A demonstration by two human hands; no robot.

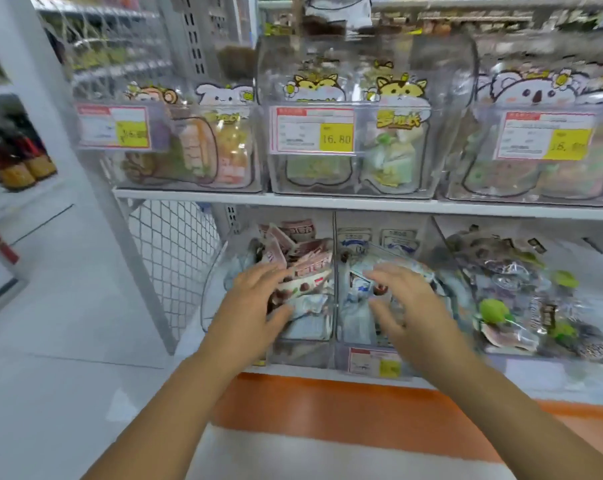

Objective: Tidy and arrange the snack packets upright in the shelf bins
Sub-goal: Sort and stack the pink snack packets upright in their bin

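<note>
Clear plastic bins line the lower shelf. The left bin [220, 258] holds a loose heap of pink and brown snack packets [303, 261]. My left hand [255, 299] reaches over its front with fingers spread, the fingertips touching the packets. The middle bin [341, 355] holds white and blue snack packets [358, 292], some lying flat. My right hand [404, 303] hovers over them with fingers spread and holds nothing. The picture is blurred by motion.
A right bin [466, 341] holds mixed green and brown packets. The upper shelf [223, 197] carries clear bins with animal stickers and price tags [315, 131]. A wire mesh panel [175, 258] closes the shelf's left side. An orange base strip [327, 407] runs below.
</note>
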